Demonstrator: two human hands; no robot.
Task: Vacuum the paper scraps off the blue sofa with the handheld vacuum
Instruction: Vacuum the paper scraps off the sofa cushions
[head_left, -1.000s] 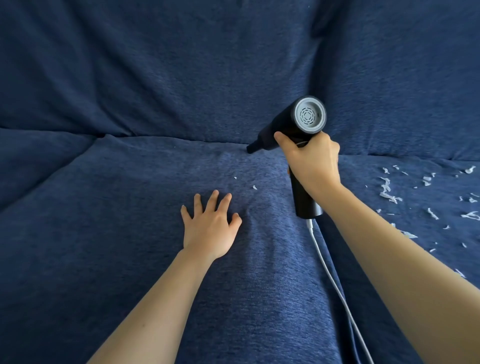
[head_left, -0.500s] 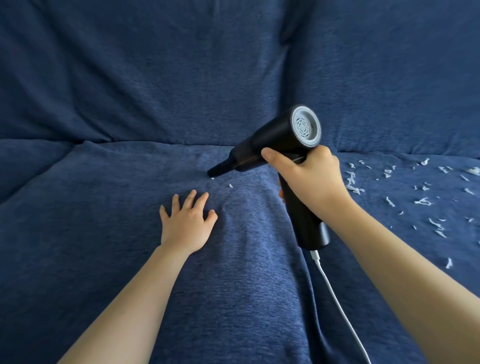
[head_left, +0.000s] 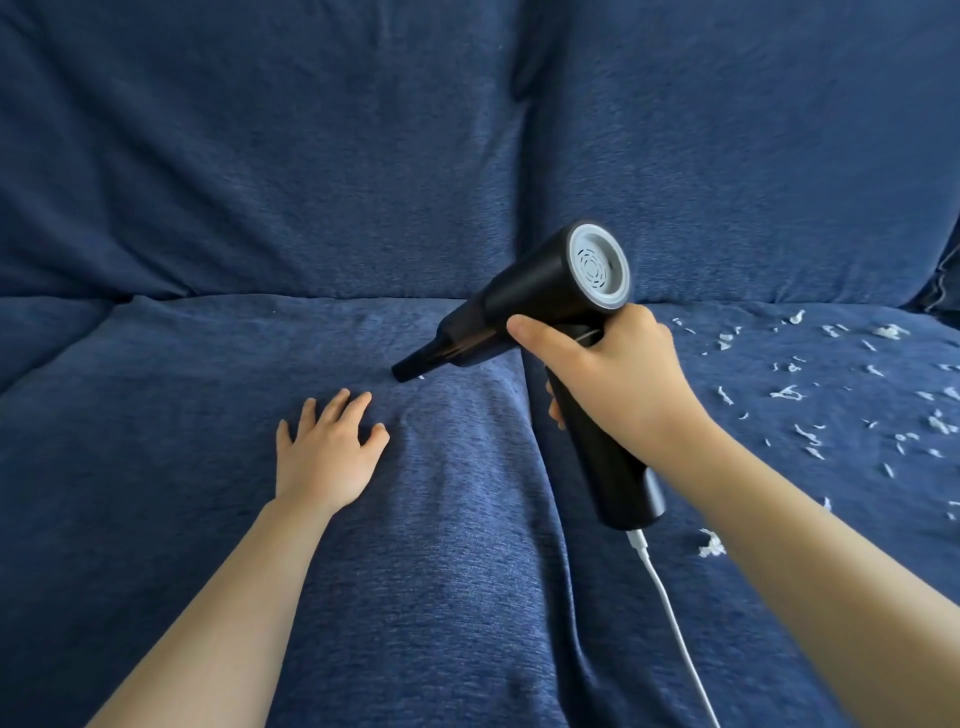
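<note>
Ahead of my vacuum's nozzle (head_left: 406, 372) the left seat cushion (head_left: 156, 415) lies open, except where my left hand (head_left: 327, 452) rests flat just beside the tip. The backrest (head_left: 311, 156) walls off the far side. Paper scraps (head_left: 810, 395) litter the right cushion.

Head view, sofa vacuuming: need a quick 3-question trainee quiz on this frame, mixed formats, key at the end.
1. True or false: the left hand lies flat with straight fingers on the blue sofa.
2. Multiple choice: most paper scraps lie on (A) the seat cushion under the left hand, (B) the seat cushion to the right, (C) the backrest.
3. Fill in: the right hand grips the handheld vacuum, and a white ____ plugs into the bottom of its handle.

Key: 1 true; 2 B; 3 cable.
</note>
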